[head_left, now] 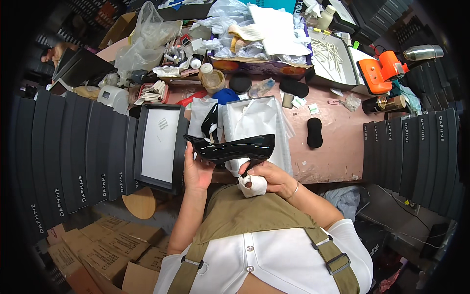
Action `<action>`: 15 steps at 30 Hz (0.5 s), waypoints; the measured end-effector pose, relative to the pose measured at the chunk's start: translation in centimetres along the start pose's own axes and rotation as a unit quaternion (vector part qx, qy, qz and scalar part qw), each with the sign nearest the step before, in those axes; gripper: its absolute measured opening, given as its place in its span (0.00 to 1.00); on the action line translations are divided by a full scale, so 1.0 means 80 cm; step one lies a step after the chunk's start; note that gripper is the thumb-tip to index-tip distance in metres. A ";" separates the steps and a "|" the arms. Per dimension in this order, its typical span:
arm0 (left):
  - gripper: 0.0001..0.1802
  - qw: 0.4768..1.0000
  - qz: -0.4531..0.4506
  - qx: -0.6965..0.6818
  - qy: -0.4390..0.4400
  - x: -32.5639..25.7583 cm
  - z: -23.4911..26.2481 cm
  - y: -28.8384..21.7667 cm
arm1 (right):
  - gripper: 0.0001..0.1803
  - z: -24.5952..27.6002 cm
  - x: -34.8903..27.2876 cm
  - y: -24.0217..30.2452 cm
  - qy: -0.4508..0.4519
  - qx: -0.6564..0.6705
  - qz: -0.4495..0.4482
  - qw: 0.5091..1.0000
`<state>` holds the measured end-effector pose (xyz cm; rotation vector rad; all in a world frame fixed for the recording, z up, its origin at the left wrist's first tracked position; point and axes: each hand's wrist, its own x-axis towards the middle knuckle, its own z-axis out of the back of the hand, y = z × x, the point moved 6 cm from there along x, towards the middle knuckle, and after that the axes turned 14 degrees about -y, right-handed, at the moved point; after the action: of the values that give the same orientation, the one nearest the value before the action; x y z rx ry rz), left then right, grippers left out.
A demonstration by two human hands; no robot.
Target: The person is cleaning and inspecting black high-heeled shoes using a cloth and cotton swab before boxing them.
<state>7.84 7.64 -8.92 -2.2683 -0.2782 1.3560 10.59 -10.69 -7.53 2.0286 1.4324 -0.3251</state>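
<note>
A glossy black high-heeled shoe [230,148] lies sideways across my two hands, its toe to the left and its heel stem pointing down toward me. My left hand [198,172] supports the toe end from below, thumb up along its side. At the heel, my right hand [272,177] is closed round a white cloth [253,186] bunched against the stem. Just beyond stands a second black shoe [210,121] on white paper. Beside it, an open shoe box [254,120] lined with white tissue paper rests on the table, partly hidden by the held shoe.
Stacked dark shoe boxes [71,157] wall the left side, and more boxes [416,152] the right. A dark box lid [160,147] stands near my left arm. A crumpled-paper carton [264,66], an orange tool [382,73] and a black oblong pad [315,133] sit on the table.
</note>
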 end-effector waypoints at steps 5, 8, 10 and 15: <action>0.32 0.975 -0.190 0.100 -0.063 -0.002 0.024 -0.025 | 0.11 -0.005 -0.009 0.001 0.026 -0.003 -0.017 1.000; 0.43 0.845 -0.421 0.325 0.058 -0.034 -0.017 -0.082 | 0.10 -0.020 -0.027 0.010 0.068 -0.039 -0.008 0.997; 0.42 0.796 -0.312 0.433 0.284 -0.044 -0.046 -0.085 | 0.11 -0.019 -0.030 -0.004 0.097 -0.107 -0.031 0.989; 0.48 0.746 0.230 0.392 0.487 -0.039 -0.041 0.050 | 0.12 -0.034 -0.040 0.001 0.142 -0.163 -0.112 0.970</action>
<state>8.88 1.92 -7.26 -1.9599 1.0588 0.1511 9.08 -11.46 -3.73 1.6984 1.7656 0.1121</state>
